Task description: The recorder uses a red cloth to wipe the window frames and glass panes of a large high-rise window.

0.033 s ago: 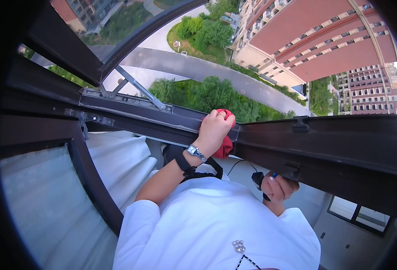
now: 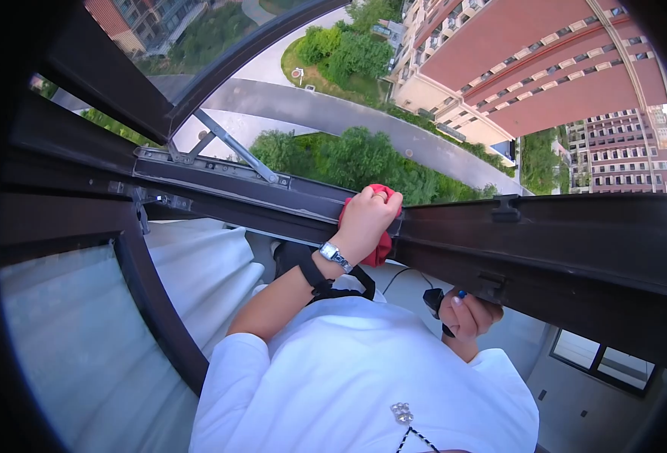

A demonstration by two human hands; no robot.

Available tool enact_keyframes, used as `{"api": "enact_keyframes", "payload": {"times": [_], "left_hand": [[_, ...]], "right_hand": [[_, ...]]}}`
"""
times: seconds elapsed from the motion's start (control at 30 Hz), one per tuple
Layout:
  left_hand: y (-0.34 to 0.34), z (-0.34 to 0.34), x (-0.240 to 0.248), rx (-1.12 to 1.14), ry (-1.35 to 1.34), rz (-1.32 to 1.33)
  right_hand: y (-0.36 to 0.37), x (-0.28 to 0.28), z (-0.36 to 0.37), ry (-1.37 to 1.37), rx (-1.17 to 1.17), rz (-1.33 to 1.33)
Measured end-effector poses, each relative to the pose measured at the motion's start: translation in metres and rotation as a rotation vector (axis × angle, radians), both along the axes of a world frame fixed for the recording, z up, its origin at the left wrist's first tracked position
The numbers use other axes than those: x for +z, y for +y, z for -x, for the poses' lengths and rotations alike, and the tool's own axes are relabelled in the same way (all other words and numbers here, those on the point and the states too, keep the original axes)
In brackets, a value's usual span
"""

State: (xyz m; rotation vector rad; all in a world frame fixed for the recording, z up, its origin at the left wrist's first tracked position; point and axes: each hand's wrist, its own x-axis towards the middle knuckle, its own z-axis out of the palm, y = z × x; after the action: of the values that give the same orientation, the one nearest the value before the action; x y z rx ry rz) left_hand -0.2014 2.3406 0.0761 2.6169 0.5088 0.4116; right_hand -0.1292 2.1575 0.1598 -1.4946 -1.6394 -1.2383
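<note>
My left hand (image 2: 371, 220), with a watch (image 2: 336, 257) and a black band (image 2: 315, 276) at its wrist, is closed on a red cloth (image 2: 379, 251). It presses the cloth to the dark window frame (image 2: 311, 202), by the corner where two frame bars meet. Part of the cloth hangs on the inner side of the frame. Lower and to the right, my right hand (image 2: 469, 313) is closed, fingers curled, right beside the inner edge of the frame under a small latch (image 2: 490, 284). What its fingers hold, if anything, is hidden. A black device (image 2: 433, 300) sits beside that hand.
An outward-opened window sash (image 2: 190, 94) stands at the upper left, joined by a metal stay arm (image 2: 237, 149). Another framed glass pane (image 2: 77, 332) is at the left, near a white curtain (image 2: 197, 264). Far below outside lie a road (image 2: 296, 106), trees (image 2: 364, 155) and buildings.
My left hand has shifted slightly to the right with the red cloth. My right hand has not visibly moved.
</note>
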Motion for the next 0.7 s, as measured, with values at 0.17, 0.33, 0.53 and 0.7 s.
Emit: {"api": "enact_keyframes", "payload": {"times": [0.17,0.33,0.53,0.7], "left_hand": [[-0.019,-0.031,-0.001,-0.067,0.085,-0.093],[0.004,-0.031,-0.011,-0.169,-0.232,0.298],[0.012,-0.016,0.011,-0.007,-0.439,0.632],[0.016,-0.013,-0.009,-0.074,-0.09,0.204]], "right_hand": [[0.005,-0.001,-0.004,-0.093,0.004,-0.07],[0.004,0.0,-0.006,-0.113,0.055,-0.125],[0.009,-0.004,-0.009,-0.148,0.073,-0.205],[0.006,-0.007,-0.008,-0.125,0.084,-0.195]]}}
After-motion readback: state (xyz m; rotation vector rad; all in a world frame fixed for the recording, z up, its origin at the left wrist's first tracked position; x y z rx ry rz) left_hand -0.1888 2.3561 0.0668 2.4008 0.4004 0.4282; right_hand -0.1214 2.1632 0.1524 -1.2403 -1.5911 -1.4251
